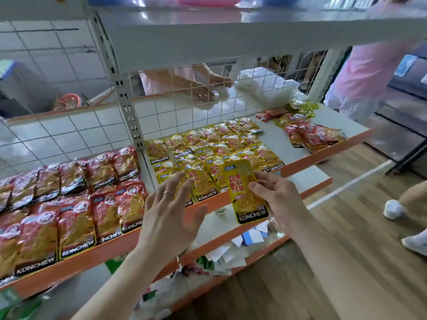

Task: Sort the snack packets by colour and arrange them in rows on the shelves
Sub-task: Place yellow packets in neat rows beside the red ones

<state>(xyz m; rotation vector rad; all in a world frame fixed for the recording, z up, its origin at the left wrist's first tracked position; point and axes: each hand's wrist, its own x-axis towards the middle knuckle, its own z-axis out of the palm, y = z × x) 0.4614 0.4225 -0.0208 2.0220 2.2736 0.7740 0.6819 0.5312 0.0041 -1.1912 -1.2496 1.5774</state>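
Note:
My right hand (276, 202) grips a yellow snack packet (247, 192) by its right edge, upright, just above the shelf's front lip. My left hand (168, 211) hovers open, fingers spread, its fingertips on the front yellow packets (201, 181). Yellow packets lie in rows (215, 146) on the middle part of the shelf (298, 153). Red packets (76, 202) fill rows on the left section. A loose pile of red packets (312, 135) and a few green ones (302, 108) sit at the shelf's far right.
A wire grid (208, 107) backs the shelf and an upper shelf (231, 35) overhangs it. Another person's hands (208, 88) work behind the grid. A person in pink (367, 72) stands at the right. A lower shelf holds loose papers (231, 252).

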